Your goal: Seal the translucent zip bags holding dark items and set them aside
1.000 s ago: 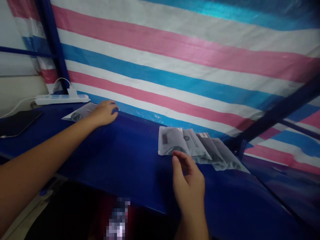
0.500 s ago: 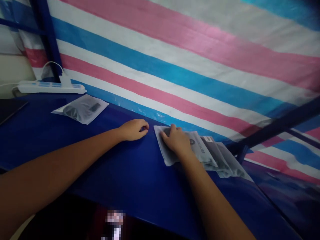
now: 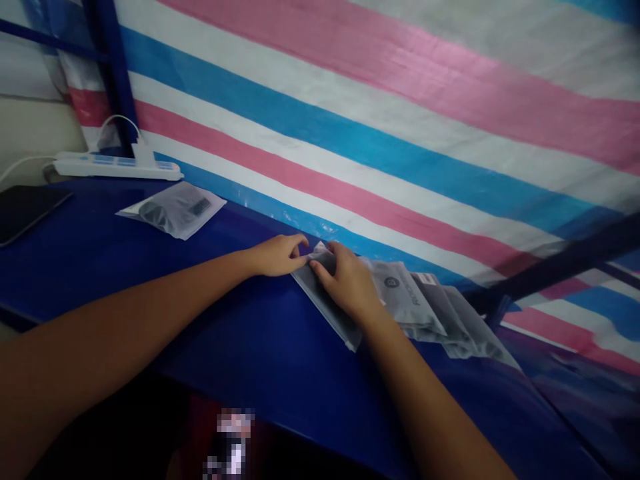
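A striped tarp (image 3: 380, 127) in pink, white and blue hangs as the backdrop, and the blue table (image 3: 165, 300) runs along its foot. On the table, a row of grey plastic pouches (image 3: 445, 313) lies overlapping against the tarp's lower edge. A single pouch (image 3: 175, 208) lies apart, further left along the tarp, and a white power strip (image 3: 117, 167) sits beyond it at the tarp's left end, with a dark flat device (image 3: 25, 210) just in front of that.

The leftmost pouch (image 3: 325, 303) of the row is the one in hand. The right hand (image 3: 347, 283) lies flat on it with fingers spread, pressing it down. The left hand (image 3: 277, 255) meets its upper left corner, thumb and forefinger closed in a pinch; whether they truly grip the corner is hard to tell.

The pouch looks light, thin and limp, with a slick film likely to slide on the smooth table. A corner or edge pinch seems the best hold.
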Demonstrator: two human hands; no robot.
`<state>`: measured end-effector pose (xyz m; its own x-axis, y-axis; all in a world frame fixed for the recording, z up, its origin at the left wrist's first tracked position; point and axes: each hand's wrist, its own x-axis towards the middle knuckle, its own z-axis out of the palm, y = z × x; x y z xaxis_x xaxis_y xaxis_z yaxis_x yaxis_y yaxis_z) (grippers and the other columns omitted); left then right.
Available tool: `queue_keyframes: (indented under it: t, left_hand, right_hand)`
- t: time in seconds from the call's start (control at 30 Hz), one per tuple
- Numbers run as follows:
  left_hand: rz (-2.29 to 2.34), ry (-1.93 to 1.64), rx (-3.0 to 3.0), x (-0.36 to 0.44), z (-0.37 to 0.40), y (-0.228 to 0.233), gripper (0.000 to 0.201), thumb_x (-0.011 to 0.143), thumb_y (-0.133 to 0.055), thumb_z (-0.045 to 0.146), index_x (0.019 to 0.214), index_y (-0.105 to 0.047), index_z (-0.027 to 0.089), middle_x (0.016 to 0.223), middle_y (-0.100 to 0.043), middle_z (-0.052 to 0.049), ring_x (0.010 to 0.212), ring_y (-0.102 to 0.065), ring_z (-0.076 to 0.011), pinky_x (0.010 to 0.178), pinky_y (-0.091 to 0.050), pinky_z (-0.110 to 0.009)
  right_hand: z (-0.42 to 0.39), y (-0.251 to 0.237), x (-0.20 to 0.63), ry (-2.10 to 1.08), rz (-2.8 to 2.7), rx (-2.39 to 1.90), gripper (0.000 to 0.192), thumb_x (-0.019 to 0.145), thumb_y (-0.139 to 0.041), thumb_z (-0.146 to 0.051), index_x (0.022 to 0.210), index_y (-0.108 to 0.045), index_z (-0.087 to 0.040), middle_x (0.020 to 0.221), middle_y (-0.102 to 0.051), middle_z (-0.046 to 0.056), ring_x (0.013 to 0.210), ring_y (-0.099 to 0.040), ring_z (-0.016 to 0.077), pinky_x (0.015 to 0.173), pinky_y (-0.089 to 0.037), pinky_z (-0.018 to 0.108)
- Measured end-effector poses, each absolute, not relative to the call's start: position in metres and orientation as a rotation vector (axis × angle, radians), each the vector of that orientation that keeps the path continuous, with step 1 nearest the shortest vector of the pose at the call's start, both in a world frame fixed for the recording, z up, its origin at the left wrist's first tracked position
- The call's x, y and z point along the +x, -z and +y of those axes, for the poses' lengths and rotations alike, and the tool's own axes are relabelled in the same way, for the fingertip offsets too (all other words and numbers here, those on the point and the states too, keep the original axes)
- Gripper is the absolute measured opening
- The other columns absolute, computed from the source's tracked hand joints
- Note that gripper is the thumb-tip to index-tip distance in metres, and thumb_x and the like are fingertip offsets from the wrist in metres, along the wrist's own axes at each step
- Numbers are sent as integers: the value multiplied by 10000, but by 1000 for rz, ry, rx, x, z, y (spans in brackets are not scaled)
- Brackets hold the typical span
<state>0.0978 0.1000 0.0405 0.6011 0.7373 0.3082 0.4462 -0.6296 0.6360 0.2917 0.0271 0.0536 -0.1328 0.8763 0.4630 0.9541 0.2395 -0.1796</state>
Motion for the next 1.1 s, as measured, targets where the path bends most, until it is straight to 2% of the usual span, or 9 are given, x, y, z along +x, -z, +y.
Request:
queue_keyframes:
  t: [0.17,0.3,0.4,0.5,0.63,0.83,0.97,1.1]
  left_hand:
    - [1045,-751,2264,100,103,-40,263,838,-609,370,1001,-679,176,819,-689,-54,720,-621,-184,639,-425,-291]
    - [1115,-821,2152,99,112,-39,187,805,-619,284,933,-699,174,729,-665,-31,646,-590,-159,609,-413,-279]
    - [1100,-818,2032,98,118,-37,153,775,-644,278,866,-692,166,661,-641,-19,591,-563,-143,573,-403,-269]
    - [1029,-796,1926,99,117,-36,125,757,-656,255,838,-674,161,610,-618,-8,554,-550,-130,553,-403,-259]
    - [1030,-779,1864,101,111,-39,122,769,-665,255,850,-655,164,531,-542,25,460,-468,-104,475,-346,-247]
    - [1180,-900,1742,90,124,-45,124,811,-678,269,892,-630,188,525,-449,62,387,-393,-76,427,-336,-239]
    - [1316,-1020,1630,70,141,-48,128,801,-688,271,889,-634,194,550,-470,41,420,-410,-91,458,-394,-266]
    - [1396,-1086,1638,56,150,-49,153,800,-680,317,897,-632,209,561,-510,22,441,-450,-118,477,-409,-288]
  right_hand:
    - [25,-56,291,359,-2039,-1691,435,932,-528,-401,1288,-563,-155,1216,-634,166,1057,-613,326,860,-487,436]
    - [20,-62,283,490,-2120,-1502,325,941,-507,-303,1216,-608,-162,1190,-636,142,1121,-564,304,957,-435,427]
    - [14,-64,271,476,-2283,-1400,259,945,-524,-321,1127,-646,-183,1110,-659,123,1068,-569,279,956,-423,410]
    - [11,-58,260,475,-2469,-1363,235,954,-533,-338,1077,-659,-182,1071,-679,107,1021,-581,262,950,-418,398]
    - [14,-51,256,616,-2493,-1391,268,1005,-425,-261,1065,-671,-172,1052,-690,97,1015,-591,248,938,-409,386]
    - [20,-56,274,715,-2345,-1519,245,995,-481,-264,998,-723,-223,967,-702,63,881,-622,210,752,-411,323]
    - [24,-61,294,720,-2235,-1617,244,990,-511,-294,965,-750,-251,916,-710,50,830,-629,200,624,-358,297]
    - [28,-63,308,669,-2148,-1691,252,985,-516,-307,999,-759,-242,940,-720,65,773,-642,195,593,-358,288]
